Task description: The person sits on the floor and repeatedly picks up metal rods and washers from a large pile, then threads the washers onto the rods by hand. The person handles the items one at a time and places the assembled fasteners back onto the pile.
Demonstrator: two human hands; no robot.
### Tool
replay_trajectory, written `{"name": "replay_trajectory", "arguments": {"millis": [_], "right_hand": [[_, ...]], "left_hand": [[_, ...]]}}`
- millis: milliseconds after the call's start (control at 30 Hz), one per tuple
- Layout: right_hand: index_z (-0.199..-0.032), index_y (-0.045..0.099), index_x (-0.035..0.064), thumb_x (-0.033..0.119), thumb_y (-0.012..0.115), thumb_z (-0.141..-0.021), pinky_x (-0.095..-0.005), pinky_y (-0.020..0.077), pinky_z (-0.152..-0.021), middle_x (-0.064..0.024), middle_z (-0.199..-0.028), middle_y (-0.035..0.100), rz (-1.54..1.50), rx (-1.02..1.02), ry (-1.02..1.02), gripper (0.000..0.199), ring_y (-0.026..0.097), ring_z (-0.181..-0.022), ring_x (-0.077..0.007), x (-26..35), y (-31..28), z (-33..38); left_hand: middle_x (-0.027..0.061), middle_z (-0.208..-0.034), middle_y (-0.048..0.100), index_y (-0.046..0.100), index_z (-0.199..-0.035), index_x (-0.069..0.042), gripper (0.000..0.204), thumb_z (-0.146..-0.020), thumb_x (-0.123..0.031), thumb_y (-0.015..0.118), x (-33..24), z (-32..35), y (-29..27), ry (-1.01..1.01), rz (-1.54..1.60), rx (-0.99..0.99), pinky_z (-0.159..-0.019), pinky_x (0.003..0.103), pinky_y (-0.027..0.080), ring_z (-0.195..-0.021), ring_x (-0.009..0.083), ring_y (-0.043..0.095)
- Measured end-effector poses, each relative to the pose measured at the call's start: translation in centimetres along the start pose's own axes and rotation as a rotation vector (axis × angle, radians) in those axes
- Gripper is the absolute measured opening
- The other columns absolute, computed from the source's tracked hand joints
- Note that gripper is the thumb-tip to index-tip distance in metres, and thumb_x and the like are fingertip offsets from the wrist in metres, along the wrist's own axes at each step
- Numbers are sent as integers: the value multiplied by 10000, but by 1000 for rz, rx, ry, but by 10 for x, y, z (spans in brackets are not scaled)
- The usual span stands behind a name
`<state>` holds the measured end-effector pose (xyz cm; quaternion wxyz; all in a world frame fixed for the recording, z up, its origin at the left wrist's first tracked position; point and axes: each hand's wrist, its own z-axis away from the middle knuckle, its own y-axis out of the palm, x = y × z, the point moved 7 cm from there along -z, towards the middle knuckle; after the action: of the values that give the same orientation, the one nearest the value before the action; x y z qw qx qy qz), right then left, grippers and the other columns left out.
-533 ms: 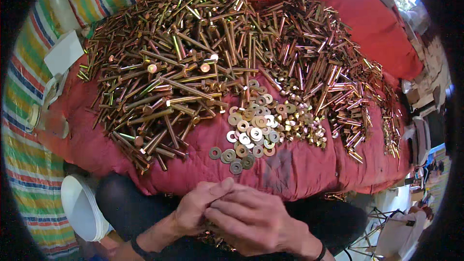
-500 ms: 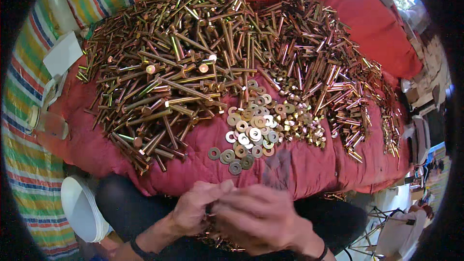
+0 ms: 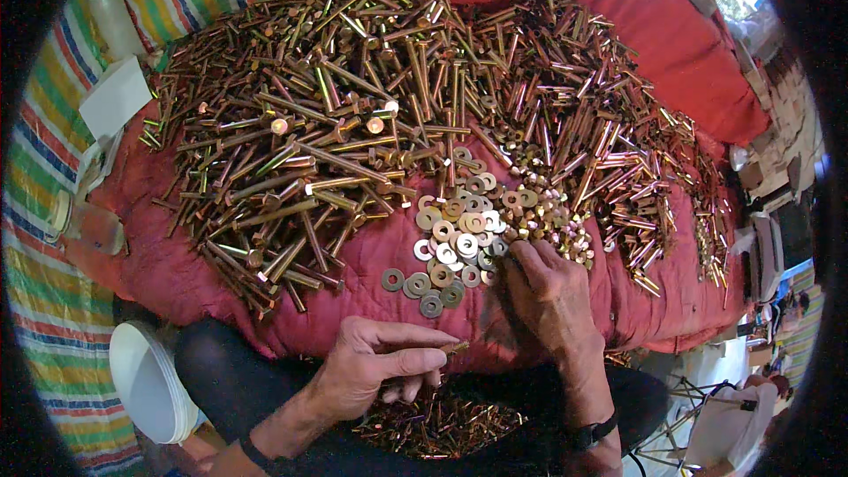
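Observation:
My left hand (image 3: 375, 362) is above my lap, thumb and forefinger pinched on a bolt (image 3: 456, 347). Only a small brassy end of it shows past the fingertips; the hand hides the remainder. My right hand (image 3: 554, 291) reaches forward onto the cushion, its fingers bent down where the nuts (image 3: 565, 234) meet the washers (image 3: 440, 276). Those fingertips are bunched together, and whatever lies between them is hidden. The washers are flat rings, some silvery and some brassy, spread left of the right hand. Small golden nuts lie beyond and beside its knuckles.
A large heap of long bolts (image 3: 291, 155) covers the left of the red cushion (image 3: 389, 322). More bolts (image 3: 609, 159) are piled at the right. Further bolts (image 3: 442, 420) lie between my legs. Round white stool-like seat (image 3: 146, 380) stands at the left, near striped fabric (image 3: 62, 327).
My hands were together over my lap. The right has moved forward and right to the nuts and washers; the left stays low, now apart, with the bolt end showing.

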<state>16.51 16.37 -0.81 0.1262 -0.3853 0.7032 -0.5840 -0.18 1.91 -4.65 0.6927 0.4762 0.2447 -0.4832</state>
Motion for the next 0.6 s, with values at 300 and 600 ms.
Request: {"name": "replay_trajectory", "arguments": {"millis": [300,600], "right_hand": [[-991,708,23,127,764,-914,-445,556,-616,-170,-843,683,130,-34,3,141,688,-695,-362,-13,5,3],[-1105,760,16,16,790,-889,-323,588,-756,-125,-1001,760,-814,278,158,218,756,-871,-216,38,-32,26]], "left_hand": [[99,-785,737,770,-1106,41,252,-924,-132,789,-7,0,-8,83,14,-99,-454,224,390,-525,74,580],[80,-727,694,763,-1002,34,196,-952,-156,777,-2,1,-7,13,12,5,-432,215,334,-489,63,515]]}}
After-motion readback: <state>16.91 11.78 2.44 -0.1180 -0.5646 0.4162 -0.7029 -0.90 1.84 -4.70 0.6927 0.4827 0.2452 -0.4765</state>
